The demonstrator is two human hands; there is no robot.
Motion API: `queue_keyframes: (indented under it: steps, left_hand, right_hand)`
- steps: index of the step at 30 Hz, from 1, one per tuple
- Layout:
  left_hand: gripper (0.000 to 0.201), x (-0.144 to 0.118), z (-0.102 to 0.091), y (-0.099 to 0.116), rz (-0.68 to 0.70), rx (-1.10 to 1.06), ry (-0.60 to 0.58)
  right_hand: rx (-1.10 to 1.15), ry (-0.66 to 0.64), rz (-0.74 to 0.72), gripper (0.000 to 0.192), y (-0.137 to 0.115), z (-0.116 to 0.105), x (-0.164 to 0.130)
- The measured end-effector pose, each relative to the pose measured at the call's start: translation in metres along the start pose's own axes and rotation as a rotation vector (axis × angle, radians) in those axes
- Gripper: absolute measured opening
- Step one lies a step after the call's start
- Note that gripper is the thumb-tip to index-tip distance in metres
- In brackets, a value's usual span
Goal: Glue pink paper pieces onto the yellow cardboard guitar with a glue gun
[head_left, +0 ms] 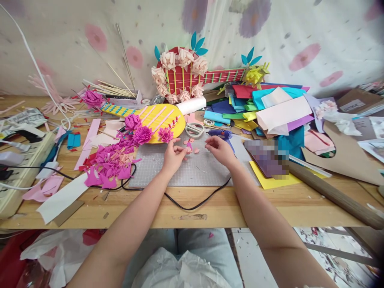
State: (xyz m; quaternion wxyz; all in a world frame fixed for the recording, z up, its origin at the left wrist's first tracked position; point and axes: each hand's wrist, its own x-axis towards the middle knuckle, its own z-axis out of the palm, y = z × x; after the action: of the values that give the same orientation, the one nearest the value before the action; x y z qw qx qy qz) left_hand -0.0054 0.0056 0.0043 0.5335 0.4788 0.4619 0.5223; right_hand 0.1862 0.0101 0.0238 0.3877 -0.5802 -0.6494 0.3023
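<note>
My left hand [173, 157] is over the grey cutting mat [195, 174], thumb and finger pinched on a small pink paper piece [189, 150]. Apart from it, my right hand [222, 150] hovers above the mat with its fingers curled together; whatever they hold, if anything, cannot be made out. A loose pink petal-like scrap [196, 151] lies between the hands. Just beyond the right hand rests a blue glue gun [220, 133]. White-handled scissors [194, 130] lie behind the hands. The yellow paper guitar [163, 116], trimmed with magenta flowers, overlaps the mat's back left.
Magenta paper scraps [109, 164] are heaped left of the mat. A black cord [192, 209] loops along the table's front. To the right lie a phone [264, 160] and a brown stick [327, 190]. A red flowered guitar [183, 76] and coloured paper sheets [282, 110] stand behind.
</note>
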Motion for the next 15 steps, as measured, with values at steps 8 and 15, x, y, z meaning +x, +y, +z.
queue_keyframes:
  steps: [8, 15]
  left_hand:
    - [0.047, 0.000, 0.000, 0.000, -0.004, -0.005, 0.007]
    - [0.044, 0.001, 0.000, -0.002, -0.009, 0.020, 0.024]
  right_hand:
    - [-0.064, -0.354, 0.311, 0.033, 0.000, -0.074, -0.017]
    - [-0.281, 0.142, 0.183, 0.045, 0.025, -0.055, 0.004]
